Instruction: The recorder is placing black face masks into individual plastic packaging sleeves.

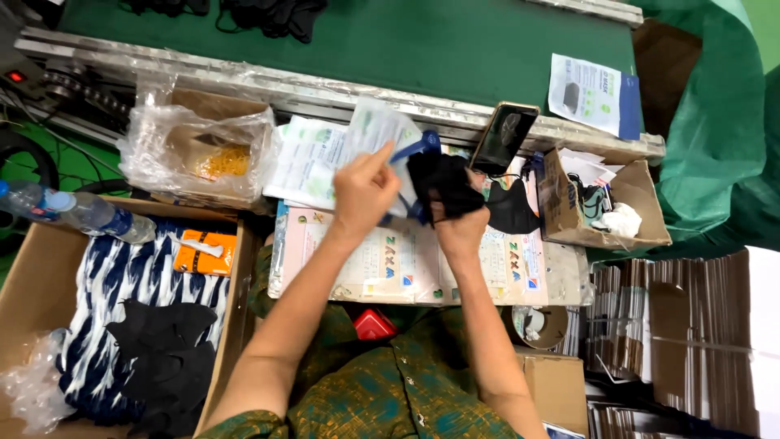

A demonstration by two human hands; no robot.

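Hands bagging a black mask above a crowded worktop

Head view: the carton point(36, 284) at left held black masks point(158, 341) on patterned cloth. The left hand point(363, 193) pinched a clear packet point(375, 134); the right hand point(459, 223), grip closed, clutched a black mask point(443, 183) beside it, over the worktop point(561, 276) hemmed by boxes.

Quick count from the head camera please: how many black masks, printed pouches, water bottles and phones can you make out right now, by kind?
Black masks: 3 (one in the right hand, one on the work board, a heap of unclear number in the left box counted as one)
Printed pouches: 2 (one in the left hand, one on the green belt)
Water bottles: 1
Phones: 1
Total: 7
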